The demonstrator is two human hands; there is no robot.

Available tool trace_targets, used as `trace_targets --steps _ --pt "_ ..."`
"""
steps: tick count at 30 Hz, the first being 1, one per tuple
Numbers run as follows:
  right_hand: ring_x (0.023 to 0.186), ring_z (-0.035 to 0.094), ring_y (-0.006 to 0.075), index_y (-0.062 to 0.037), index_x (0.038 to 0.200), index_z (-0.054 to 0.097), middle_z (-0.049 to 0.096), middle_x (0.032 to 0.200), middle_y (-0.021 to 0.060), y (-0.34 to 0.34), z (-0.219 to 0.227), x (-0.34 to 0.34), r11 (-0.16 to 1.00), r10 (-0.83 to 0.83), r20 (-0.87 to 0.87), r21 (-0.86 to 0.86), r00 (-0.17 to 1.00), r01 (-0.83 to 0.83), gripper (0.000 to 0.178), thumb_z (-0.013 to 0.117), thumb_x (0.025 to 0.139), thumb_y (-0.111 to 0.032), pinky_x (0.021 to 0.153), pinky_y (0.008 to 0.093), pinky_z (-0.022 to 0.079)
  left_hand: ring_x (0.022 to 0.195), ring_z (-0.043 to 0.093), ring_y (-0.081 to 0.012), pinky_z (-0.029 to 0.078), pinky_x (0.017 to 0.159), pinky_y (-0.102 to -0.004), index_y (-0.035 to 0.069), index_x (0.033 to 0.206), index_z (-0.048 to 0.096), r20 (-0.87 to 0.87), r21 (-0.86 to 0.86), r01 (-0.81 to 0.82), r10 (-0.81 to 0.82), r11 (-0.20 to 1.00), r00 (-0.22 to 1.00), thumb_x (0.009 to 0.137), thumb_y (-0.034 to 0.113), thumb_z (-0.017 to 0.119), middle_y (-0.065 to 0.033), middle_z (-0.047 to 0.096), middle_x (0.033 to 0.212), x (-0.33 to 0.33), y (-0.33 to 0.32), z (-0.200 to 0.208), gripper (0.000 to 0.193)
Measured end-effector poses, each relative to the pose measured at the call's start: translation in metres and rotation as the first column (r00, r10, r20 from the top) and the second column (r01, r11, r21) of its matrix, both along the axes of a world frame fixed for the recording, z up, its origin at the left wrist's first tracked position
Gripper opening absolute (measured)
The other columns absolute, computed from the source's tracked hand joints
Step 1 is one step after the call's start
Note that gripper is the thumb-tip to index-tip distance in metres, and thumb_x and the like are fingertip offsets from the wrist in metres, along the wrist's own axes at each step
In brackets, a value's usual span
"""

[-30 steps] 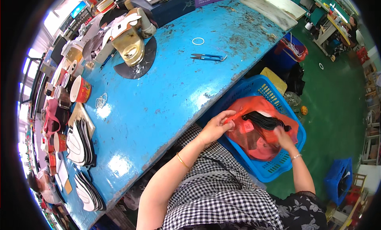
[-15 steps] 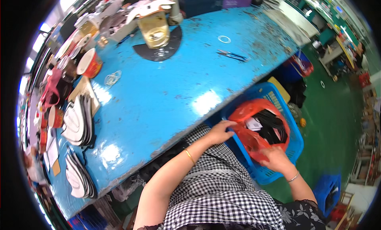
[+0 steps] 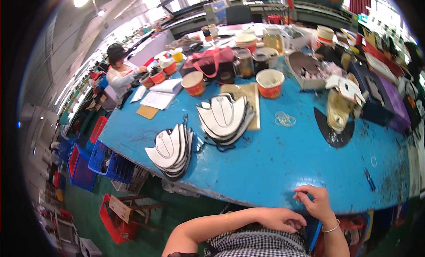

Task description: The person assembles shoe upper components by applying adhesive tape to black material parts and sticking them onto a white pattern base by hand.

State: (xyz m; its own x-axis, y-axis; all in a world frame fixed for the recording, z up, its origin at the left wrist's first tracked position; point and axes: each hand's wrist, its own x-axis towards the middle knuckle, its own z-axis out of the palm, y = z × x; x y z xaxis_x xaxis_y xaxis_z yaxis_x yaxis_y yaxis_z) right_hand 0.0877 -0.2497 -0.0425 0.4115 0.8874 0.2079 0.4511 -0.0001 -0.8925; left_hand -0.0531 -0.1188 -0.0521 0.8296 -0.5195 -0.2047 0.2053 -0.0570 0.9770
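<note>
My left hand (image 3: 282, 219) is in front of my checked apron (image 3: 261, 243), just off the table's near edge. Its fingers are loosely curled, and nothing shows in them. Over the near edge of the blue table (image 3: 248, 177) is my right hand (image 3: 315, 201), its fingers bent and a little apart, with nothing visible between them. Below it, partly hidden by my right forearm, a red plastic bag (image 3: 355, 222) sits in a blue basket (image 3: 315, 237). Farther left on the table lie two stacks of white, black-edged shaped pieces, a nearer stack (image 3: 167, 149) and a farther stack (image 3: 222, 117).
Thread snips (image 3: 369, 179) lie at the table's right. A jar of yellowish liquid (image 3: 337, 111) stands on a dark curved piece (image 3: 334, 138). Paper tubs (image 3: 270, 83), glass jars (image 3: 243, 63) and a pink bag (image 3: 211, 62) crowd the far side. A person (image 3: 120, 73) is at the far left.
Both hands have come away from the red bag and basket to the table's near edge. My view has swung left and up, so the far side of the room shows.
</note>
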Motion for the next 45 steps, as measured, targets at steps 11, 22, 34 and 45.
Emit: trace_targets --steps 11,22,34,45 --pt "0.064 0.060 0.0070 -0.0007 0.103 0.067 0.069 0.078 0.0048 0.059 -0.030 0.057 0.985 -0.163 -0.455 -0.126 0.875 0.118 0.015 0.057 0.095 -0.007 0.058 0.0216 0.049 0.095 0.062 -0.0095 0.050 0.082 -0.0264 0.003 0.117 0.064 0.304 0.094 -0.843 0.791 0.530 0.531 0.094 0.018 0.062 -0.0010 0.066 0.101 0.055 0.282 0.087 0.027" --pt "0.060 0.061 0.0071 -0.0018 0.102 0.068 0.070 0.076 0.0056 0.070 -0.026 0.053 0.981 -0.165 -0.341 -0.156 0.925 0.117 0.014 0.059 0.091 -0.002 0.054 0.0214 0.048 0.093 0.059 -0.0156 0.054 0.077 -0.0345 0.001 0.115 0.058 0.377 0.183 -0.983 0.924 -0.002 0.069 0.096 0.036 0.057 -0.0057 0.061 0.104 0.199 0.479 0.027 0.040" --pt "0.060 0.061 0.0081 0.0000 0.101 0.067 0.069 0.076 0.0075 0.071 -0.025 0.054 0.983 -0.159 -0.340 -0.139 0.927 0.118 0.014 0.058 0.091 0.000 0.053 0.0217 0.048 0.061 0.044 -0.0121 0.061 0.073 -0.0412 0.009 0.081 0.048 0.050 -0.277 -0.955 0.994 0.109 0.099 0.098 0.024 0.052 0.0024 0.036 0.066 0.204 0.459 0.030 0.023" --pt "0.062 0.060 0.0072 -0.0010 0.105 0.068 0.069 0.077 0.0050 0.068 -0.027 0.053 0.986 -0.139 -0.407 -0.141 0.903 0.088 0.016 0.057 0.094 -0.005 0.057 0.0222 0.049 0.048 0.041 -0.0021 0.044 0.041 -0.0194 0.008 0.086 0.056 0.421 -0.027 -0.959 0.873 0.283 0.246 0.089 0.027 0.068 0.0057 0.042 0.061 0.085 0.330 0.147 0.022"
